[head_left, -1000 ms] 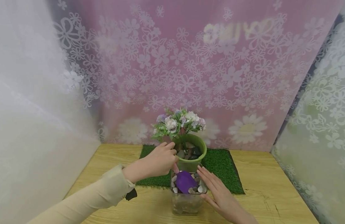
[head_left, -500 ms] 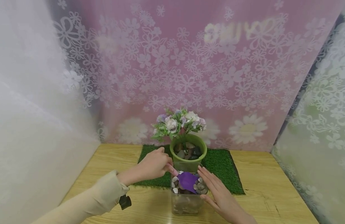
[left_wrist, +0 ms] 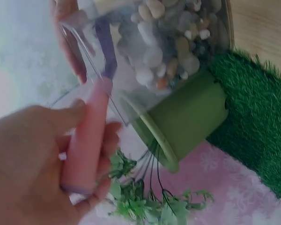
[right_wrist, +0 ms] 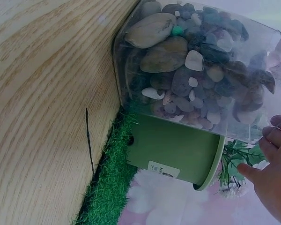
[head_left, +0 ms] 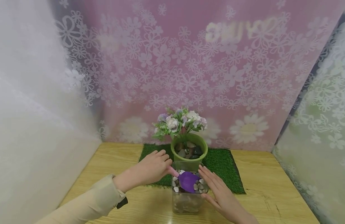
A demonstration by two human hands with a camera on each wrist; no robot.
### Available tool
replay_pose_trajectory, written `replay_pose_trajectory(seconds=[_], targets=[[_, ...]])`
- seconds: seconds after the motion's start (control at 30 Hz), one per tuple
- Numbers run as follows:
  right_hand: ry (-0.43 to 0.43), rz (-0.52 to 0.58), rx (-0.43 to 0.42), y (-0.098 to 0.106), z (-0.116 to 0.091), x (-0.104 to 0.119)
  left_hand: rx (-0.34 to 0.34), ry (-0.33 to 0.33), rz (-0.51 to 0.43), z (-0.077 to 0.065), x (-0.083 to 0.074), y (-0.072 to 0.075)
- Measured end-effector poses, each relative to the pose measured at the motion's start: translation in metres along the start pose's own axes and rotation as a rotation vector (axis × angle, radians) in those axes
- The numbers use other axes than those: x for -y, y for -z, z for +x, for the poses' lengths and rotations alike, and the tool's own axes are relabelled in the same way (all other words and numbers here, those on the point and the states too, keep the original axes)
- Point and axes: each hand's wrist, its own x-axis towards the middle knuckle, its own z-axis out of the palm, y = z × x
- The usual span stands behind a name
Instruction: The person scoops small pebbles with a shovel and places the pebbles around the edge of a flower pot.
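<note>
The place looks booth-like (flowered curtains [head_left: 167, 77] around a wooden table [head_left: 264, 174]).

The scoop [head_left: 188, 182] at the lower middle is purple with a pink handle [head_left: 173, 171]. The pot [head_left: 201, 142] above is green. White flowers [head_left: 248, 128] dot the pink cloth [head_left: 186, 18] behind.

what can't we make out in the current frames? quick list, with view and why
Head: whatever lies directly under the purple blade, which covers it.
Head: the far end of the pink handle, hidden by the left hand.
Right wrist: print on the pot label, too small and blurred.
Right wrist: the rest of the right hand, cut off by the right edge.
</note>
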Motion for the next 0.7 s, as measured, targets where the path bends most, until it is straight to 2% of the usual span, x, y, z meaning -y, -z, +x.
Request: replay_pose_trajectory(seconds=[0.2, 0.3, 0.43, 0.57, 0.7], targets=[[0.003, -0.003, -0.007, 0.000, 0.001, 0.001, -0.086, -0.084, 0.046, -0.001, 0.007, -0.008], [-0.008, -0.002, -0.001, 0.001, 0.000, 0.001, -0.153, -0.101, 0.072, -0.001, 0.008, -0.013], [-0.011, -0.001, 0.005, 0.001, 0.000, 0.000, -0.194, -0.110, 0.092, -0.002, 0.007, -0.017], [-0.011, 0.002, -0.002, 0.000, 0.000, -0.001, -0.171, -0.090, 0.043, -0.002, 0.007, -0.018], [-0.024, 0.007, 0.004, -0.002, -0.001, -0.002, -0.095, -0.004, -0.060, -0.004, 0.007, -0.015]])
